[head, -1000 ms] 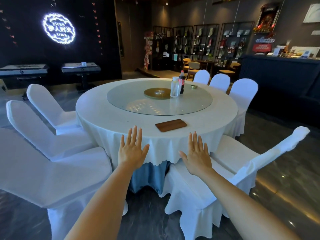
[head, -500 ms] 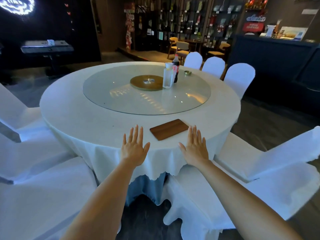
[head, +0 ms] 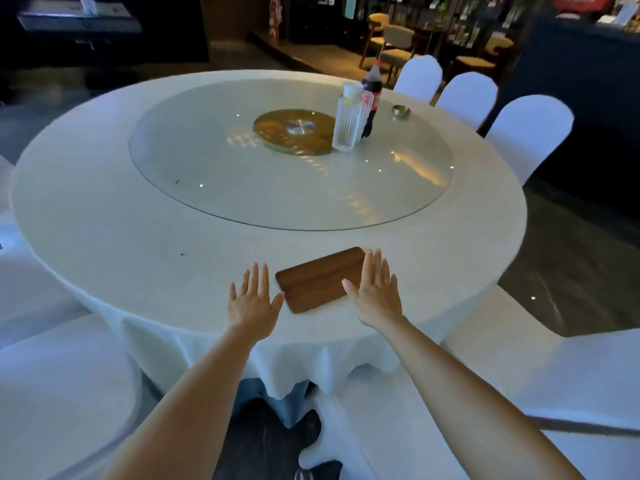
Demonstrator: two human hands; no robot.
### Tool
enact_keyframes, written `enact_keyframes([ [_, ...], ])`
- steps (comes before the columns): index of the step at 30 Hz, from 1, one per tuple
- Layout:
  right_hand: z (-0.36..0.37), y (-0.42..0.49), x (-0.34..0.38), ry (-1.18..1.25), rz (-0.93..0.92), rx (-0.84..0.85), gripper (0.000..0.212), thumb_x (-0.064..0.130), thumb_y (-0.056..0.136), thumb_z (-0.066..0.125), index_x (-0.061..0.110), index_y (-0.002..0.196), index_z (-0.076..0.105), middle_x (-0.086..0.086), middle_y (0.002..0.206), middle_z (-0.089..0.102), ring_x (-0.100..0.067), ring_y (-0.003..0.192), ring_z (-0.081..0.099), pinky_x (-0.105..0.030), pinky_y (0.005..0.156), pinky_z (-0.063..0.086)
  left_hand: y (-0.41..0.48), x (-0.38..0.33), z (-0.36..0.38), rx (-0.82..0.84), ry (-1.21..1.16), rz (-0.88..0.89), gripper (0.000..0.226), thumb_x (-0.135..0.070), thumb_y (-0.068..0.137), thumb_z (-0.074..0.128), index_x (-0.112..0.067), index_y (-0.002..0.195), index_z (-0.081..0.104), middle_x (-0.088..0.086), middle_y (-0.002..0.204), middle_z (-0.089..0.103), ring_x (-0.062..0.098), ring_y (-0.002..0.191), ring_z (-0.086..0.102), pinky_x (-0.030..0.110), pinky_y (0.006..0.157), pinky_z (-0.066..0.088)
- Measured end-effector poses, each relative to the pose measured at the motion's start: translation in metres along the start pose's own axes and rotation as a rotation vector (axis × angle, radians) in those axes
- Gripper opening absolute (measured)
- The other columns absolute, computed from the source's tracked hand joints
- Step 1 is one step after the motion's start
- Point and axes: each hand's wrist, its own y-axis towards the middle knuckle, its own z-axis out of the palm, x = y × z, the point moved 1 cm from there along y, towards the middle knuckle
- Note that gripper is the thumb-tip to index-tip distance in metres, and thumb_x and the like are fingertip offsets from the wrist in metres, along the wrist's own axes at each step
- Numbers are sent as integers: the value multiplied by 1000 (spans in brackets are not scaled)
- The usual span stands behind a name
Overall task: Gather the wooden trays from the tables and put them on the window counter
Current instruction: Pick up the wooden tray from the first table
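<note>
A flat brown wooden tray (head: 317,280) lies near the front edge of the round white-clothed table (head: 138,237). My left hand (head: 252,301) hovers just left of the tray, palm down with fingers spread. Over the tray's right end is my right hand (head: 375,292), flat and spread too, covering that end. Neither hand grips anything.
A glass turntable (head: 242,188) fills the table's middle, carrying a clear bottle (head: 346,119), a cola bottle (head: 371,95) and a small dish (head: 401,110). White-covered chairs (head: 526,133) ring the table, two close at my left and right. A dark counter (head: 588,64) stands far right.
I have come closer to the table. Both hands have reached forward from in front of the table's edge to either side of the tray, the right one now over its right end.
</note>
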Motion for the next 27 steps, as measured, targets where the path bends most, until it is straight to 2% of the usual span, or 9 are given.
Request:
enact_keyframes([
  [4,6,52,-17,-9,-28,53,73,44,98,26,7,149,-13,-13,159,-14,-28,148,-6,-43,120,5,37,-21,17,60,-65,-91,67,-46,98,18,-12,150,-8,6,161,-8,23,149,3,40,121,10],
  [7,16,82,-29,34,-6,90,74,44,98,27,8,149,-11,-13,160,-11,-29,148,-2,-44,120,7,56,-32,30,82,-84,-182,68,-45,98,22,-8,151,0,12,159,10,30,142,24,41,112,29],
  [9,24,97,-35,52,12,110,74,44,98,28,6,149,-9,-14,160,-6,-30,148,3,-43,120,10,68,-37,38,117,-122,-247,67,-45,98,24,-8,150,4,14,153,23,31,136,33,42,107,34],
  [14,39,128,-52,118,114,176,75,43,98,30,0,149,-5,-20,158,6,-34,145,15,-42,117,20,92,-45,50,162,-196,-356,60,-45,97,28,-7,143,20,15,141,38,33,129,42,44,101,39],
  [20,49,152,-62,132,185,190,72,44,98,30,1,149,3,-18,150,25,-34,135,29,-44,106,34,110,-44,61,196,-283,-483,57,-44,97,30,-2,135,28,19,132,50,37,119,51,45,92,45],
  [23,55,159,-64,110,208,236,66,44,98,28,-1,145,19,-19,146,31,-36,132,32,-44,103,36,114,-44,62,225,-326,-518,52,-41,97,32,-1,130,31,22,119,60,39,107,59,43,84,49],
  [25,57,162,-66,108,229,241,60,43,98,29,-3,136,33,-20,141,36,-36,129,34,-43,101,38,115,-44,62,236,-351,-526,51,-40,98,33,-1,129,31,23,117,61,39,105,60,42,82,49],
  [27,58,165,-69,123,260,244,59,42,98,30,-4,133,37,-21,140,37,-36,128,35,-43,101,38,116,-42,64,246,-377,-537,51,-41,97,34,-1,128,32,23,116,61,39,104,61,42,81,50],
])
